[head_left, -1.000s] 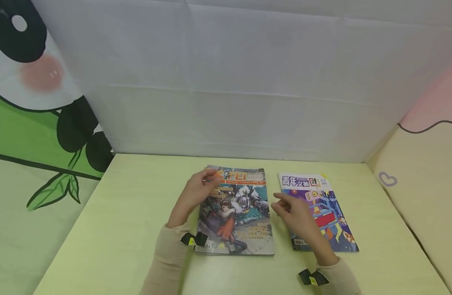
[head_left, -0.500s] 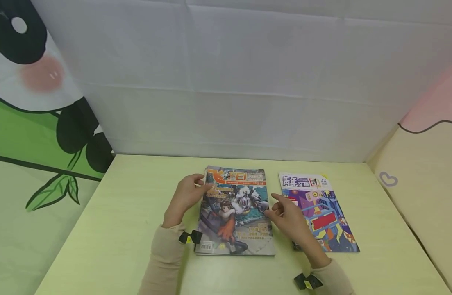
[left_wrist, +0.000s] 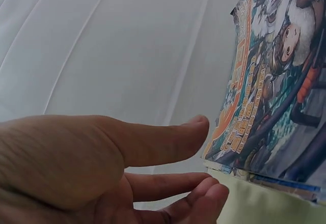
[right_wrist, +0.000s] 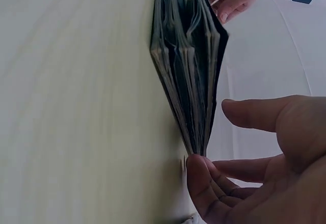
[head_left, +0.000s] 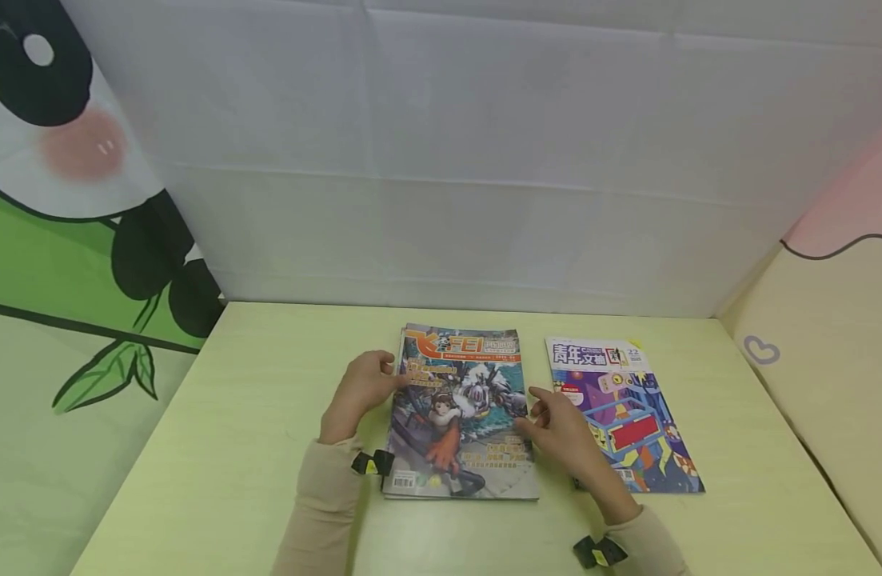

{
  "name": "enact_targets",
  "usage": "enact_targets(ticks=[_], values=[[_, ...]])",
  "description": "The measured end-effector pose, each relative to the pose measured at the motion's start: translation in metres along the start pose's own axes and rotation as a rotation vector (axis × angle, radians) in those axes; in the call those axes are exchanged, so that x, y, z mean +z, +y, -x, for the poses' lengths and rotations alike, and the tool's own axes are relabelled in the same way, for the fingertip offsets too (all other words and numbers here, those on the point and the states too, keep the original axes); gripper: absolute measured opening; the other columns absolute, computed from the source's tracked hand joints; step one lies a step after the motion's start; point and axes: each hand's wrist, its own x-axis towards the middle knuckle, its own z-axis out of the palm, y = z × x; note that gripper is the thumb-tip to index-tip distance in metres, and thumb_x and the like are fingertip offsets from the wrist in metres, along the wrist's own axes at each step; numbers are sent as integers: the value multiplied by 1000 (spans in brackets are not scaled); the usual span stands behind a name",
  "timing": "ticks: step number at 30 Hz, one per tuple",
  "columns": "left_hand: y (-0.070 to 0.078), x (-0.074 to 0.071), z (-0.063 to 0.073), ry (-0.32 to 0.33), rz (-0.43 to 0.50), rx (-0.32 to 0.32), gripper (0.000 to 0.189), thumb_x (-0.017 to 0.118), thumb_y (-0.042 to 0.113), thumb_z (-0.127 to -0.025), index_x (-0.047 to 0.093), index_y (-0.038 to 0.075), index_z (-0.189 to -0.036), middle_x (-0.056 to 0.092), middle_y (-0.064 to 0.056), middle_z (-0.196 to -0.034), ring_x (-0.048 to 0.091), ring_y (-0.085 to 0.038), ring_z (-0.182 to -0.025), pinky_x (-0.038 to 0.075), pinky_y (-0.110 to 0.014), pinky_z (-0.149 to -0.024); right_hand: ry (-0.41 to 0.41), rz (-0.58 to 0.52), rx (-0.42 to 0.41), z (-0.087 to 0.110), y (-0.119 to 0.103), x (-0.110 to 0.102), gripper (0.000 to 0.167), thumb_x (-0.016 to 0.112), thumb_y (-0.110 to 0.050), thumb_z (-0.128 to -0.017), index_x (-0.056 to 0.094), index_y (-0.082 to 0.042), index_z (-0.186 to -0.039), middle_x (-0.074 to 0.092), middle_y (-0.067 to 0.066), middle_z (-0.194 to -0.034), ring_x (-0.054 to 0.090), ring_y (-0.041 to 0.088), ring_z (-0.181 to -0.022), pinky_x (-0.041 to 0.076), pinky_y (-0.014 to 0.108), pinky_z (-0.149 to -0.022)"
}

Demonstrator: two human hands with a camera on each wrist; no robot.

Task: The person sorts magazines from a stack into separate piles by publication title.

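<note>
A stack of magazines (head_left: 476, 472) with an illustrated cover lies in front of me in the head view. My left hand (head_left: 365, 394) is at its upper left edge, thumb and fingers spread apart. In the left wrist view, the cover's corner (left_wrist: 224, 155) lies just past the fingertips, outside the gap under the thumb. At the right edge is my right hand (head_left: 564, 436). Its fingertips (right_wrist: 197, 175) meet the corner of the page edges (right_wrist: 188, 81) in the right wrist view, while the thumb stands away from them. Part of a purple magazine (head_left: 635, 392) is hidden behind that hand.
Both magazine piles rest on a pale yellow table (head_left: 253, 432). A white sheet (head_left: 448, 160) hangs along the table's back edge. Printed cloth with cartoon shapes (head_left: 81, 320) covers the left side, and a cream panel (head_left: 829, 360) bounds the right.
My left hand has drawn back from over the top of the cover and down along its left edge. My right hand has moved left and slightly down to the stack's right edge.
</note>
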Motion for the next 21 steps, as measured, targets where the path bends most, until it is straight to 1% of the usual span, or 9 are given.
enact_targets(ticks=[3,5,8,9,11,13,16,18,21], values=[[0,0,1,-27,1,-1,62,80,21,-103,58,-16,-148,70,-28,-135,68,-44,-122,59,-56,-104,-10,11,7,0,1,1,62,84,-12,-99,59,16,-149,65,8,-101,57,16,-82,47,28,-67],[0,0,1,-30,-10,13,59,80,19,-102,60,-16,-145,71,-25,-129,69,-40,-117,59,-55,-103,-18,16,6,0,1,1,61,84,-11,-99,59,16,-148,66,8,-101,56,16,-81,46,28,-66],[0,0,0,-30,-34,37,48,80,19,-102,68,-14,-135,72,-18,-114,67,-32,-102,59,-49,-93,-24,26,-3,-1,1,2,60,83,-11,-100,60,15,-149,67,7,-100,55,16,-79,45,28,-65],[0,0,0,-34,-35,39,44,80,19,-102,70,-13,-130,71,-16,-110,65,-30,-99,59,-47,-90,-25,28,-5,-1,1,2,59,83,-11,-100,60,15,-149,67,7,-100,55,16,-79,45,28,-66],[1,0,0,-37,-38,44,42,81,19,-102,70,-12,-128,70,-14,-107,64,-28,-96,58,-45,-87,-26,32,1,-2,1,2,58,82,-11,-100,60,14,-149,66,6,-98,54,16,-79,44,29,-66],[2,-1,1,-44,-27,37,44,81,19,-102,69,-12,-130,73,-16,-108,68,-30,-97,59,-45,-87,-24,35,5,-2,2,2,56,82,-11,-100,62,14,-147,66,5,-96,55,17,-79,45,29,-67],[3,-2,3,-46,-3,25,53,81,18,-102,64,-14,-141,77,-23,-118,74,-36,-106,62,-50,-93,-23,33,19,-2,2,2,53,82,-11,-100,64,14,-144,65,4,-92,56,16,-78,47,30,-68],[4,-2,4,-47,14,16,53,80,18,-102,63,-14,-141,77,-25,-121,76,-39,-108,63,-51,-94,-24,29,25,-2,3,3,52,82,-10,-100,65,14,-142,64,3,-90,57,16,-77,47,30,-68],[4,-1,4,-35,24,11,49,80,17,-102,66,-13,-138,78,-26,-120,76,-39,-106,63,-50,-92,-25,22,23,0,2,3,52,83,-10,-100,65,14,-142,64,2,-88,57,16,-75,47,30,-67]])
